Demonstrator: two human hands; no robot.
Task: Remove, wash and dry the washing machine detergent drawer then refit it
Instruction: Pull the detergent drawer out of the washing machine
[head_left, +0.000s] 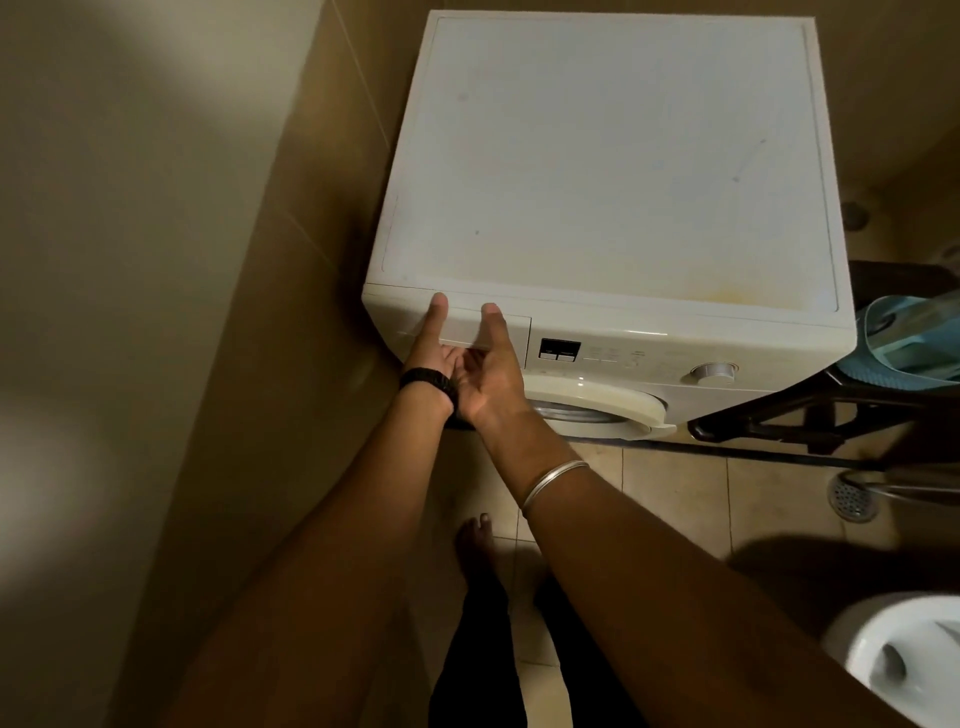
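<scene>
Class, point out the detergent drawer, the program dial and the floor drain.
detergent drawer (511, 327): head view, bare front panel.
program dial (715, 372): head view, knob face.
floor drain (852, 501): head view, perforated cover.

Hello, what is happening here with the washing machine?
A person stands before a white front-loading washing machine and holds its white detergent drawer front with both hands. The left hand and right hand hook their fingers under the panel, thumbs on top. The drawer looks closed, flush with the control panel.
</scene>
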